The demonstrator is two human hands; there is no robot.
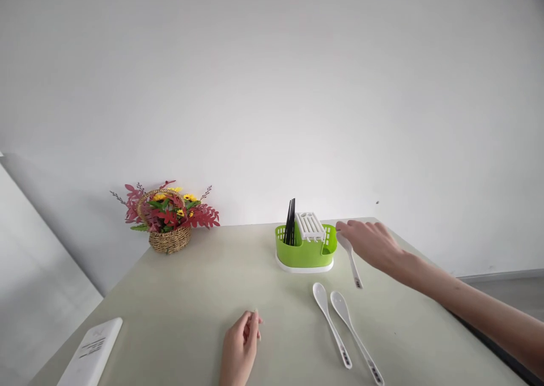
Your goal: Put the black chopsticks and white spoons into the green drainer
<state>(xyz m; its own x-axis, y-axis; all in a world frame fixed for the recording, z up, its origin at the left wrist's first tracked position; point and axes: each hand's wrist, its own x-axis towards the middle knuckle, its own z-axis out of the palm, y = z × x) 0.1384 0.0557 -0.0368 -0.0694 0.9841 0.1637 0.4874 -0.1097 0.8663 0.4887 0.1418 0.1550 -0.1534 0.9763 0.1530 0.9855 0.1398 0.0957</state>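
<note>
My right hand [369, 240] is closed on the bowl end of a white spoon [353, 266], whose handle slants down with a dark pattern at its tip. The hand is just right of a green cutlery holder [304, 254] with a white base and a white slotted top. Black chopsticks [289, 223] stand in its left compartment. Two more white spoons, a left one [330, 321] and a right one [355, 335], lie side by side in front of the holder, bowls pointing away from me. My left hand [243, 340] rests near the table's front, fingers curled, nothing visible in them.
A wicker basket [170, 241] of red leaves and yellow flowers stands at the back left. At the front left lies a white box-like object [91, 352] with printed text. The pale table [204, 295] meets a white wall behind.
</note>
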